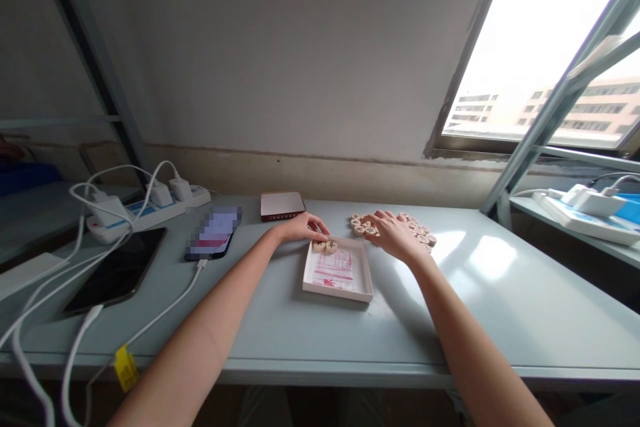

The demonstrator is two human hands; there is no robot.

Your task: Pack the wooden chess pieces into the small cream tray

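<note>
My left hand (300, 227) is at the back left corner of a shallow white box (368, 268), its thumb and fingers apart beside the rim. Two round wooden Chinese chess pieces (325, 247) lie face up side by side inside the box, along its back wall, close to those fingertips. Beneath them a sheet with pink print (336, 269) covers part of the box floor. To the right, my right hand (391, 232) reaches over a loose cluster of more chess pieces (423, 235), fingers bent and apart. Its palm hides some of the cluster.
Behind the box stands a dark red box lid (283, 205), its pale inside showing. On the left are a charging phone (215, 233), a dark tablet (117, 270), loose white cables and a power strip (150, 215). Metal frame posts (523, 127) rise beside the window.
</note>
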